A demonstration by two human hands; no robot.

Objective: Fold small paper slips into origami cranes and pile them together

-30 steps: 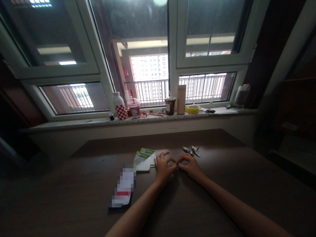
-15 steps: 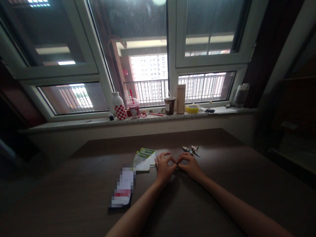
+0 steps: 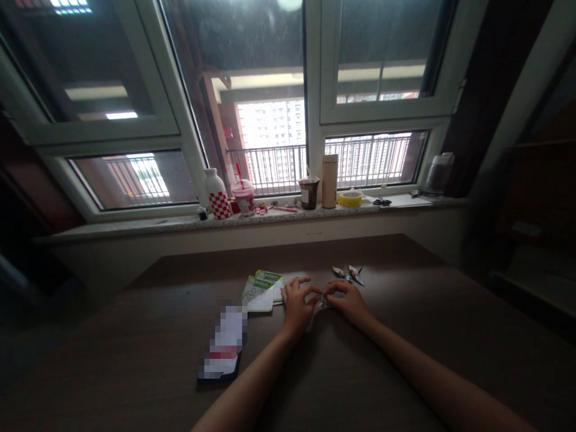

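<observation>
Over the middle of the table, my left hand and my right hand meet at their fingertips. Between them is a small piece of folded paper, pinched by both hands. My fingers hide much of it, and its exact shape is too small to make out. Just beyond my right hand lie small folded paper figures with pointed ends, like paper cranes. Green and white printed paper sheets lie beside my left hand, close to its outer fingers.
A blurred-out flat object with a dark edge lies left of my left forearm on the brown table. On the windowsill stand a checkered bottle, drink cups, a tan flask, yellow tape and scissors.
My fingertips have parted slightly, and more of the folded paper shows, with a pale part now visible beside my left thumb. The things on the table and the sill stay put.
</observation>
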